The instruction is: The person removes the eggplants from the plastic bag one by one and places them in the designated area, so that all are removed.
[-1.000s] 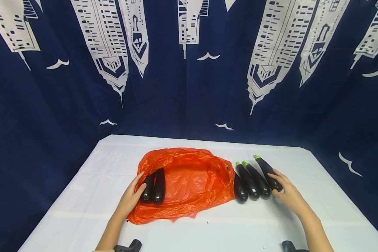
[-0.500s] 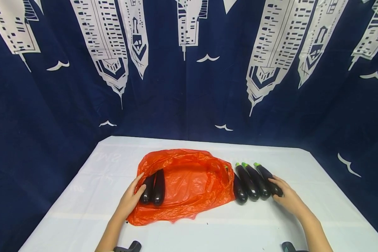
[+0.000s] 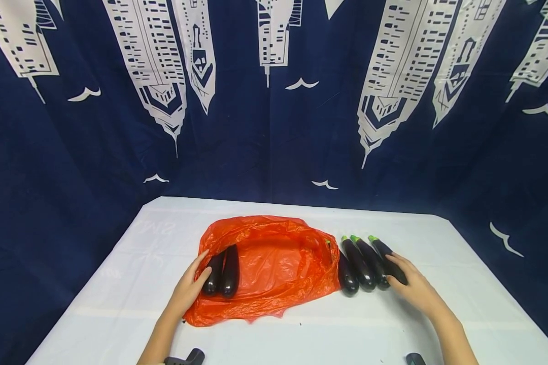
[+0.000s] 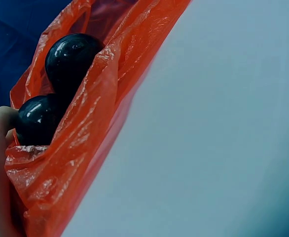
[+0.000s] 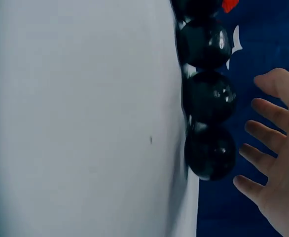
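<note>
In the head view my left hand point(image 3: 187, 291) lies at the left end of a red plastic bag point(image 3: 274, 274), its visible fingers fairly straight. Its thumb rests against the outer eggplant point(image 3: 213, 276) inside the bag; a second eggplant point(image 3: 230, 274) lies alongside. The left wrist view shows their rounded ends, the thumb point(image 4: 6, 117) at the lower one. To the right, my right hand point(image 3: 413, 286) is over the outermost eggplant point(image 3: 383, 251) of a row. In the right wrist view its fingers are spread beside that eggplant's end point(image 5: 211, 152), holding nothing.
More eggplants point(image 3: 358, 261) with green stems lie side by side between the bag and my right hand, the nearest partly behind the bag's edge. All rest on a white table point(image 3: 329, 334). A dark blue patterned cloth point(image 3: 274, 137) hangs behind it.
The outermost eggplant has swung closer against the row, its stem end moving left and nearer. My right hand has shifted slightly left with it. My left hand and the bag have stayed put.
</note>
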The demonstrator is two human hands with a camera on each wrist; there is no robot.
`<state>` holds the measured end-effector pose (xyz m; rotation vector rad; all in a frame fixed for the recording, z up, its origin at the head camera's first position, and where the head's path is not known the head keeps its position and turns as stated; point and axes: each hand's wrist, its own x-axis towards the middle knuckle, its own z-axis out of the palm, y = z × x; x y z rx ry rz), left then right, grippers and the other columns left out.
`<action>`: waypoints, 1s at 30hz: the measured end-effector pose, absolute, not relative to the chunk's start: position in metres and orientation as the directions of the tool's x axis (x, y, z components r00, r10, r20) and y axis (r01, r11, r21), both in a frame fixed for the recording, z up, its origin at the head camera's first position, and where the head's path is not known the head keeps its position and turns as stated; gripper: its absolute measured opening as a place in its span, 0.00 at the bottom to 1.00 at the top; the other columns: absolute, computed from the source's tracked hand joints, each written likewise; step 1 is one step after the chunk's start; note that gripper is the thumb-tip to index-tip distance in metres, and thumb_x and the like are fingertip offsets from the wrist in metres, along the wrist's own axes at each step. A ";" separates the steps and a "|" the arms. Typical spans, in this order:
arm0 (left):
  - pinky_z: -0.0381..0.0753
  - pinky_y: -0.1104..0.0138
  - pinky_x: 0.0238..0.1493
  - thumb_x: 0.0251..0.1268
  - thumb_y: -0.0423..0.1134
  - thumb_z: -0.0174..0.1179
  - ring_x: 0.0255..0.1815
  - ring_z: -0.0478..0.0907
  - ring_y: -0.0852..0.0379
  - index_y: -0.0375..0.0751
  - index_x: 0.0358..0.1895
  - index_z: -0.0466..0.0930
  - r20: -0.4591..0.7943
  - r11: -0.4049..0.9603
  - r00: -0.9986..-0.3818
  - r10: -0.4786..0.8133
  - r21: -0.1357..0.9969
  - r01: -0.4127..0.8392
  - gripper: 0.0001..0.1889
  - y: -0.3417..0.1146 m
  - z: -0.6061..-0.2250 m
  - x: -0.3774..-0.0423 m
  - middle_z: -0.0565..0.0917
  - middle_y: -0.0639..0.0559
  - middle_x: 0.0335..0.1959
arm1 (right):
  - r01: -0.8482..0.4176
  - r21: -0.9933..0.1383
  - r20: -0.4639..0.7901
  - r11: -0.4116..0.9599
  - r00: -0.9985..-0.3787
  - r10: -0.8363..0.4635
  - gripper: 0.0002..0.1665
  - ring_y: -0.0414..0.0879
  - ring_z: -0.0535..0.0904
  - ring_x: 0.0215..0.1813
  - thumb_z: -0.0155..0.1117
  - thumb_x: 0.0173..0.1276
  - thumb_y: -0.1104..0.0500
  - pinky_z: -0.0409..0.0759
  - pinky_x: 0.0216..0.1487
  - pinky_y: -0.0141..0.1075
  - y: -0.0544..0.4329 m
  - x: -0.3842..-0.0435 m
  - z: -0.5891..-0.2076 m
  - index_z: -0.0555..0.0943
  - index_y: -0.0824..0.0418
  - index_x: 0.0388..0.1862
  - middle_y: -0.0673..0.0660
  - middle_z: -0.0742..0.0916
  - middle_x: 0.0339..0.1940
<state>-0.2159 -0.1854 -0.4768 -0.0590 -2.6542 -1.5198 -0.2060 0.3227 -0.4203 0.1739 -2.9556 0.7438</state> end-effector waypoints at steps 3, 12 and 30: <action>0.51 0.37 0.64 0.67 0.57 0.44 0.71 0.50 0.39 0.55 0.70 0.52 0.091 0.508 -0.996 -0.007 0.858 0.075 0.30 -0.185 -0.476 -0.216 0.54 0.43 0.72 | -0.132 -0.454 0.127 0.881 -0.988 -0.083 0.36 0.74 0.56 0.65 0.51 0.66 0.44 0.54 0.55 0.71 0.315 -0.203 -0.416 0.60 0.62 0.67 0.71 0.61 0.68; 0.51 0.37 0.64 0.67 0.56 0.44 0.71 0.50 0.38 0.56 0.70 0.51 0.091 0.511 -0.996 -0.004 0.856 0.076 0.30 -0.185 -0.476 -0.215 0.54 0.43 0.72 | -0.195 -0.450 0.214 0.872 -0.971 -0.107 0.32 0.73 0.61 0.63 0.51 0.68 0.45 0.60 0.55 0.68 0.292 -0.194 -0.409 0.62 0.58 0.66 0.70 0.68 0.65; 0.51 0.38 0.64 0.67 0.56 0.44 0.71 0.51 0.38 0.55 0.70 0.52 0.092 0.508 -0.996 0.001 0.857 0.080 0.30 -0.185 -0.476 -0.216 0.55 0.43 0.71 | -0.416 -0.378 0.357 0.827 -0.890 -0.284 0.28 0.58 0.68 0.63 0.59 0.64 0.52 0.65 0.58 0.61 0.236 -0.177 -0.394 0.69 0.51 0.63 0.56 0.74 0.63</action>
